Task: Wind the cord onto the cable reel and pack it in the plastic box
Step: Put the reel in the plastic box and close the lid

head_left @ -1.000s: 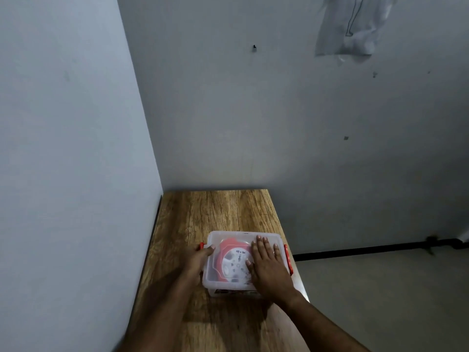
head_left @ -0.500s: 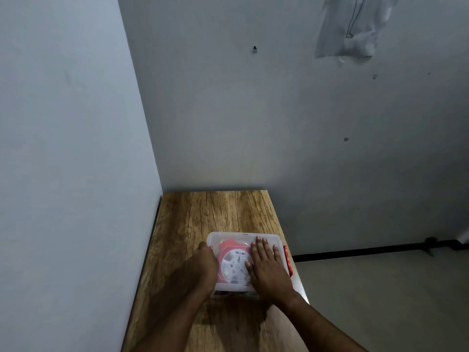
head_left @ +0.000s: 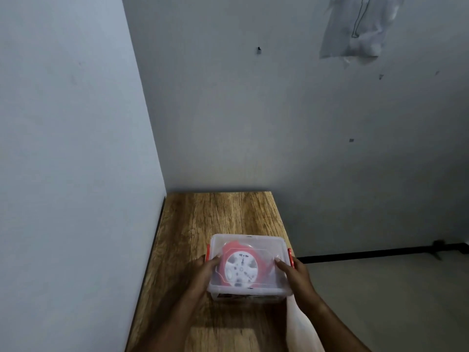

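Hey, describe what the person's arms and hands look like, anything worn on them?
Both forearms are bare as far as the frame shows: no sleeves, gloves, watch or bracelets visible. The left hand and right hand show no rings that can be made out, though the light is dim. Fingernails look short and unpainted.

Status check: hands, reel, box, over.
Left hand and right hand grip plastic box sides. Cable reel inside, lid on. Nothing in the way.

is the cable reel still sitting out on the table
No, the cable reel lies inside the closed plastic box, seen through its clear lid.
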A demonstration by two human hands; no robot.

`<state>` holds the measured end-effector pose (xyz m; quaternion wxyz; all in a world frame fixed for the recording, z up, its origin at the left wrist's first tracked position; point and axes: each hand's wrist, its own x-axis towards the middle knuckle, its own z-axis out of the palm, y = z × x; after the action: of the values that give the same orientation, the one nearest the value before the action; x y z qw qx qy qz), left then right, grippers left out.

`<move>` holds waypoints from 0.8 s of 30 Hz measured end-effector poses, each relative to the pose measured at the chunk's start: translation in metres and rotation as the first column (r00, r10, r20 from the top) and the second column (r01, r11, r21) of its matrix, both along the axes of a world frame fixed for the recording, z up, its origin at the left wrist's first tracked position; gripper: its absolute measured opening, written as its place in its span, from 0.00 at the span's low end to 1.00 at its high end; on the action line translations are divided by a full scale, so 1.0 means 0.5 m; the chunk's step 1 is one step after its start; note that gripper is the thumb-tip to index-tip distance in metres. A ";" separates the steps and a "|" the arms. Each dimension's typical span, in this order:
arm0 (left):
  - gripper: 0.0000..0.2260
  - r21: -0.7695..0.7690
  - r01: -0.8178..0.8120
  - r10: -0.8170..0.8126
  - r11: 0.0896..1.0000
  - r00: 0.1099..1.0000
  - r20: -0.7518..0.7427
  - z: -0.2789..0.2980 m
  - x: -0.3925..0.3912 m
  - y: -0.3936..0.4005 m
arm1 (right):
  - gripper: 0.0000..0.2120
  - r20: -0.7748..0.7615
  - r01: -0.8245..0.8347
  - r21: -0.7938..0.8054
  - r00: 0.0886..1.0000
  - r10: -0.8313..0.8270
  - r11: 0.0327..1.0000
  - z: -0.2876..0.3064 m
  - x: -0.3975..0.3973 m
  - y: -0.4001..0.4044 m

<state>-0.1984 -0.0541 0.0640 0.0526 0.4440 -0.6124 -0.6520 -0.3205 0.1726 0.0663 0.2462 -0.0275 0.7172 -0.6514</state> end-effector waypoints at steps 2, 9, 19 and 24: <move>0.09 0.022 0.002 -0.001 1.000 1.000 -0.022 0.011 0.002 0.008 | 0.15 0.087 0.008 -0.084 0.996 0.000 0.996 -0.004 0.004 0.004; 0.12 0.148 -0.042 0.049 0.988 0.998 -0.045 -0.004 -0.009 0.002 | 0.13 0.073 0.003 -0.147 0.997 0.008 0.989 -0.007 -0.003 -0.006; 0.15 0.145 -0.077 0.092 0.986 0.991 -0.097 0.056 -0.064 -0.084 | 0.14 0.022 -0.073 -0.146 0.997 0.077 0.987 0.043 -0.094 -0.108; 0.17 0.131 -0.095 0.109 0.987 0.988 -0.107 0.098 -0.128 -0.154 | 0.16 0.004 -0.102 -0.181 0.994 0.105 0.978 0.080 -0.158 -0.185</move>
<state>-0.2623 -0.1308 0.1129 0.0927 0.4391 -0.5426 -0.7101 -0.3996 0.0799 0.1064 0.2812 -0.0825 0.6512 -0.7001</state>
